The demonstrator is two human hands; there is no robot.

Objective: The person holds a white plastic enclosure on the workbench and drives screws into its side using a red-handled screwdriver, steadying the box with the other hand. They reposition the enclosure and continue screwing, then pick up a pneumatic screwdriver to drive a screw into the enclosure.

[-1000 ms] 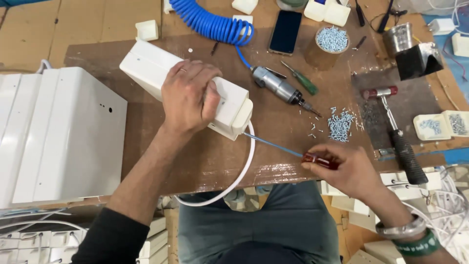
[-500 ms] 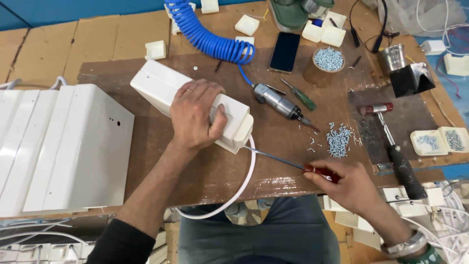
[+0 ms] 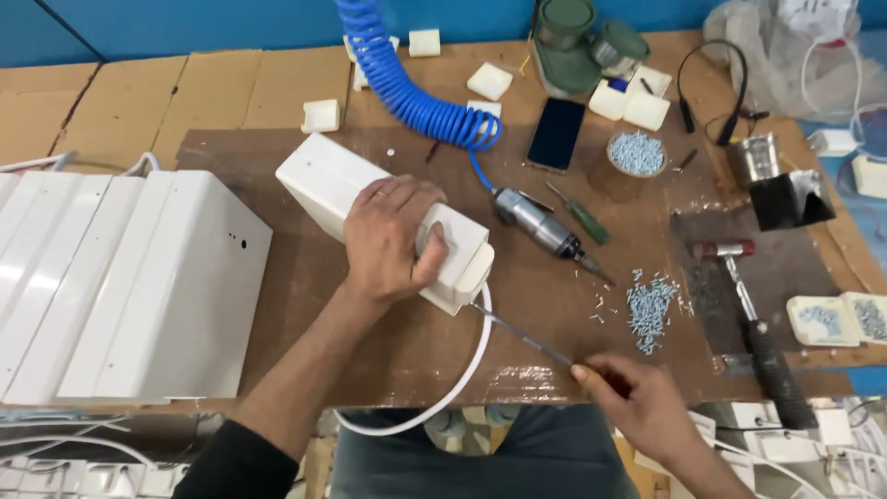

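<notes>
My left hand (image 3: 393, 242) lies flat on top of a white plastic box (image 3: 323, 180) set diagonally on the brown workbench (image 3: 388, 356), pressing it down. A white cable (image 3: 462, 374) loops from the box's near end off the bench edge. My right hand (image 3: 633, 399) grips the red handle of a long screwdriver (image 3: 522, 337), whose thin shaft points up-left, with the tip at the box's near corner by a cream end cap (image 3: 473, 268).
A pneumatic driver (image 3: 540, 225) on a blue coiled hose (image 3: 411, 97) lies right of the box. A pile of screws (image 3: 649, 310), a green screwdriver (image 3: 580, 215), a hammer (image 3: 753, 328), a phone (image 3: 556, 133), a screw bowl (image 3: 636, 152). White metal covers (image 3: 120, 277) lie on the left.
The view has drifted so the bench sits lower in frame. My left hand stays on the box. My right hand keeps the screwdriver at the box's near corner.
</notes>
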